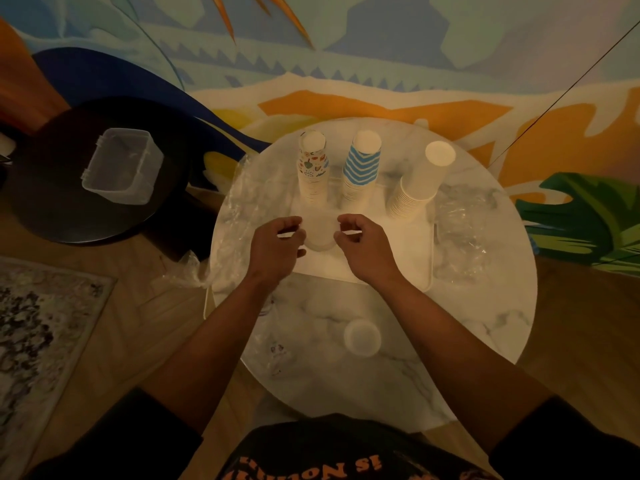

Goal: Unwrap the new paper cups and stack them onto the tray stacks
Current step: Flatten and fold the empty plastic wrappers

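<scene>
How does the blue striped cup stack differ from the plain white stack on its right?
The blue striped stack stands nearly upright, while the plain white stack leans noticeably to the right. The striped stack's top cup carries blue and white zigzag bands; the white stack shows no print. The white stack sits at the tray's right edge, the striped one mid-row. Both are upside-down paper cups, bases up, stacked on the tray.

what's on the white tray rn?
On the white tray: three upside-down cup stacks, patterned, blue-striped, plain white. Both hands hover over a pale cup-like shape, too blurred to identify.
</scene>
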Demonstrator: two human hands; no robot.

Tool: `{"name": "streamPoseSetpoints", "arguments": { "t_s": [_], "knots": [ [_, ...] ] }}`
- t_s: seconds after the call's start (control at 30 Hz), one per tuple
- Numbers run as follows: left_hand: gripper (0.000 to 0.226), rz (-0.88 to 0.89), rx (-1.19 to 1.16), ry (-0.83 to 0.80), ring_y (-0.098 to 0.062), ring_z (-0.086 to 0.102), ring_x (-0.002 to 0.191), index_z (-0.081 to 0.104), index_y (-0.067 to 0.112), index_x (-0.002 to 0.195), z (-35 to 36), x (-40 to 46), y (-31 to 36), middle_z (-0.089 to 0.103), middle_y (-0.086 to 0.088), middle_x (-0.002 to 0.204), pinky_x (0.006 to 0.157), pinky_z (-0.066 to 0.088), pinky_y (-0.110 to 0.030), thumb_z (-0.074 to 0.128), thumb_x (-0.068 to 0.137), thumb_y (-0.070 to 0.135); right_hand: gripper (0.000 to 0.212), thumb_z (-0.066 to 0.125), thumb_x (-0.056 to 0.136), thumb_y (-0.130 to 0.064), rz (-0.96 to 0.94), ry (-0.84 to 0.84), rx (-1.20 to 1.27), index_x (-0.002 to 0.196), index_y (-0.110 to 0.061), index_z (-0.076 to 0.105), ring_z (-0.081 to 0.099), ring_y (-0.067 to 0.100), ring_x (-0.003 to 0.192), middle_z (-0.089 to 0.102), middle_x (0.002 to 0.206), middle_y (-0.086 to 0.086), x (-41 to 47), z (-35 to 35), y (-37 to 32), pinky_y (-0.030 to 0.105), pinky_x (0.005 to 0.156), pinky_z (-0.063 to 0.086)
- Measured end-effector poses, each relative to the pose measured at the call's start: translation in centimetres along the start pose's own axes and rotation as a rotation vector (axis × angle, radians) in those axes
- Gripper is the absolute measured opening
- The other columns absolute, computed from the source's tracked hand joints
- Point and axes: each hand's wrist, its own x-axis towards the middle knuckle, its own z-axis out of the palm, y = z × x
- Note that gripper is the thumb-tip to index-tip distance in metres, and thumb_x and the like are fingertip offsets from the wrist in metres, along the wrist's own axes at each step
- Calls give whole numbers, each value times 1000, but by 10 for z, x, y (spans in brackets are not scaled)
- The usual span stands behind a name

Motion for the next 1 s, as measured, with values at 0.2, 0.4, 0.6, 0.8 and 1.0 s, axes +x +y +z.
{"name": "streamPoseSetpoints", "arguments": {
  "t_s": [0.2,0.4,0.6,0.8,1.0],
  "knots": [
    [30,39,126,47,-9,70,87,69,11,124,1,23,-3,71,-2,111,67,61,-24,67,95,7,30,69,94,-17,9,-8,-38,124,-16,67,66,3,84,70,109,-6,20,10,-4,11,73,47],
    [30,66,241,71,-10,68,98,71,11,124,-1,40,-7,72,-2,119,85,58,-24,67,95,11,31,69,94,-17,29,-13,-67,125,-14,67,66,7,87,70,113,-3,34,19,-3,11,76,47],
    [29,75,306,52,-9,66,93,70,9,124,1,50,-10,72,-4,119,82,56,-21,65,96,12,31,69,93,-18,59,-22,-96,124,-14,68,66,8,87,71,115,-2,43,24,0,15,79,48],
    [27,23,262,40,-6,68,88,71,10,122,2,52,-13,69,4,105,85,62,-42,66,95,11,32,70,93,-20,71,-42,-108,124,-16,68,68,10,89,70,114,-4,45,24,5,12,76,46],
    [27,9,251,44,-2,66,83,70,13,122,3,52,-10,66,7,101,79,63,-41,67,96,14,31,70,93,-22,66,-47,-103,124,-16,68,67,8,86,70,113,-5,48,23,6,12,75,45]
  ]
}}
